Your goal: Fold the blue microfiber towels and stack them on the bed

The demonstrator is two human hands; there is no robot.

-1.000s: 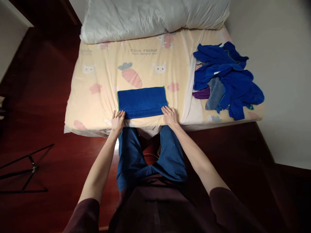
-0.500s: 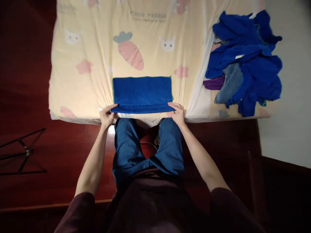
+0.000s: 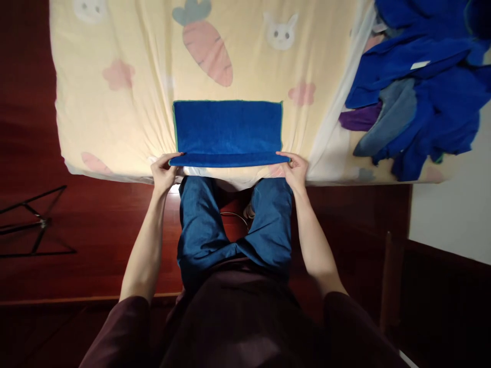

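A blue cloth (image 3: 228, 127) with green edging lies on the bed near its front edge, its near side turned up in a narrow folded strip. My left hand (image 3: 164, 171) pinches the left end of that strip between thumb and fingers. At the right end, my right hand (image 3: 295, 169) pinches the other corner. The strip is stretched straight between both hands and stands slightly raised from the sheet. Above the cloth, the part farther from me lies flat.
A heap of blue cloths (image 3: 441, 97) lies at the right, with a purple cloth (image 3: 360, 117) and a grey cloth (image 3: 391, 117) among them. The yellow patterned sheet (image 3: 141, 46) covers the bed. A black metal stand (image 3: 42, 223) is on the floor at left.
The view has come closer to the bed. My hands, still holding the strip, have moved slightly apart, and the strip looks tauter and more lifted at its ends.
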